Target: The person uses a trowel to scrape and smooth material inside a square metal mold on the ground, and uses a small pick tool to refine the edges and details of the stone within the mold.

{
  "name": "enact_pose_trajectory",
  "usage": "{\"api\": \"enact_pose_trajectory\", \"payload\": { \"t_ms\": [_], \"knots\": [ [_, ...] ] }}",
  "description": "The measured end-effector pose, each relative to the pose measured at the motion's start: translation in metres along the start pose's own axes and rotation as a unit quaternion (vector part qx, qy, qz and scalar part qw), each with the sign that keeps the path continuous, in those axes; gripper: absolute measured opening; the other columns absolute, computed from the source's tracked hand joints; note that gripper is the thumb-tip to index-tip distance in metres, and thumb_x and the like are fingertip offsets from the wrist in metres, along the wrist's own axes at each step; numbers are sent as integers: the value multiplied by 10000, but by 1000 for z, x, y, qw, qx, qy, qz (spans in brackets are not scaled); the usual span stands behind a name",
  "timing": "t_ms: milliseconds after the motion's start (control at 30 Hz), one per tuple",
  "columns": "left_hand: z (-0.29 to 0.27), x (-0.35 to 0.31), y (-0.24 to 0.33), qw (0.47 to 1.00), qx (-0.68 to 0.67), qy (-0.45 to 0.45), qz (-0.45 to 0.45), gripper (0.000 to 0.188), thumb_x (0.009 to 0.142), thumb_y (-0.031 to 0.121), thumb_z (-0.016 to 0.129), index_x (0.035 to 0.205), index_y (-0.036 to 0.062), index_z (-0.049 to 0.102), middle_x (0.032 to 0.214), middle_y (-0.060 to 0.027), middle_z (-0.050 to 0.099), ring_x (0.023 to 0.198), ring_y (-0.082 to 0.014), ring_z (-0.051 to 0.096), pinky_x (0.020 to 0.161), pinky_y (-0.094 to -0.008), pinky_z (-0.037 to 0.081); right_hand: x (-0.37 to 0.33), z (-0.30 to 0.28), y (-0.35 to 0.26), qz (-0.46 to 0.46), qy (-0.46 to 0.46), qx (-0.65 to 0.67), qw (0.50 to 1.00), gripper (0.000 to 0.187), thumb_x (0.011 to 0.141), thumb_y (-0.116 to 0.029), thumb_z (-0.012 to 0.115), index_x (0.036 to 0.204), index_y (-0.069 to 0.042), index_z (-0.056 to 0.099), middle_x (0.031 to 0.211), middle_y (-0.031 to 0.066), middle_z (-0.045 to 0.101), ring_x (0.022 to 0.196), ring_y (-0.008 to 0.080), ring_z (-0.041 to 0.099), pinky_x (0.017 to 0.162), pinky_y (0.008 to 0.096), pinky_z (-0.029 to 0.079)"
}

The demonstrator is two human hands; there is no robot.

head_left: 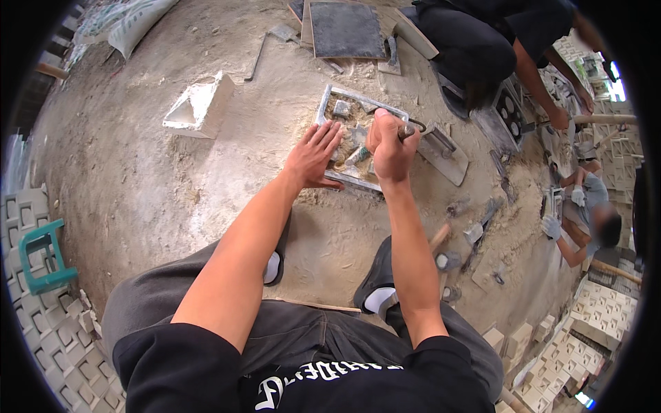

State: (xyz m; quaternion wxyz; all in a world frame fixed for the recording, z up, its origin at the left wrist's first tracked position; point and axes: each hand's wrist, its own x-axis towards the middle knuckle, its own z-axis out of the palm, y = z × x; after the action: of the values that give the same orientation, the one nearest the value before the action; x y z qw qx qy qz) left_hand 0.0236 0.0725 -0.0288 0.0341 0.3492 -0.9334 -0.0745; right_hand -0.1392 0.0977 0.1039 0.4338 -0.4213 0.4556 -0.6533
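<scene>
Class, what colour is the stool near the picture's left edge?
The stool is teal green, best seen in the head view.

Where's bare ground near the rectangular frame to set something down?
Bare: dusty ground between the white hollow block and left hand, and between that block and the green stool. Crowded: inside the frame, among small pieces; right of it, trowel and tools; beyond it, a dark square board.

The person's two hands (311, 158) (394, 153), two shoes (283, 248) (376, 267), one stool (55, 279) and two co-workers (471, 41) (593, 191) show.
</scene>
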Motion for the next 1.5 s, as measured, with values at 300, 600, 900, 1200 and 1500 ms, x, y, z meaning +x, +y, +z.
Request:
{"api": "enact_pose_trajectory", "payload": {
  "t_ms": [300, 600, 900, 1200, 1500],
  "knots": [
    [1, -2, 1, 999, 27, 0, -21, 1330, 654, 940, 475, 1536, -21, 220, 1621, -159, 211, 1513, -316, 149, 1238, -436, 111, -1, 3, 17, -19, 24, -30, 999, 457, 972, -183, 542, 548, -49, 436, 489, -43, 410, 443, 44, 363, 426, 276, 240],
    [-9, 3, 0, 994, 50, -100, -12, 1433, 547, 873, 667, 1551, -15, 158, 1637, -148, 161, 1527, -314, 82, 1239, -456, 95, -3, 4, 55, 4, 35, -93, 995, 444, 963, -185, 558, 563, -21, 459, 491, -40, 411, 474, 53, 361, 439, 311, 254],
    [-14, 3, 4, 989, 77, -128, -11, 1453, 510, 815, 742, 1557, 2, 147, 1643, -142, 147, 1530, -311, 74, 1237, -466, 89, -6, 8, 52, -28, 30, -188, 981, 476, 966, -239, 553, 539, -47, 472, 478, -25, 470, 472, 50, 433, 436, 293, 274],
    [-13, 7, 7, 991, 80, -105, -7, 1454, 487, 786, 773, 1549, -4, 172, 1641, -167, 133, 1528, -321, 87, 1237, -455, 96, -11, -7, 65, -15, 58, -197, 979, 442, 963, -197, 534, 560, -34, 452, 489, -15, 442, 460, 85, 381, 453, 333, 280],
    [-16, 3, 9, 993, 62, -101, -24, 1450, 490, 777, 782, 1543, -18, 178, 1635, -192, 127, 1527, -327, 89, 1236, -453, 104, -14, -18, 31, -55, -40, 52, 996, 461, 975, -118, 513, 532, -45, 405, 503, -6, 416, 449, 74, 354, 437, 277, 271]
  ]
}}
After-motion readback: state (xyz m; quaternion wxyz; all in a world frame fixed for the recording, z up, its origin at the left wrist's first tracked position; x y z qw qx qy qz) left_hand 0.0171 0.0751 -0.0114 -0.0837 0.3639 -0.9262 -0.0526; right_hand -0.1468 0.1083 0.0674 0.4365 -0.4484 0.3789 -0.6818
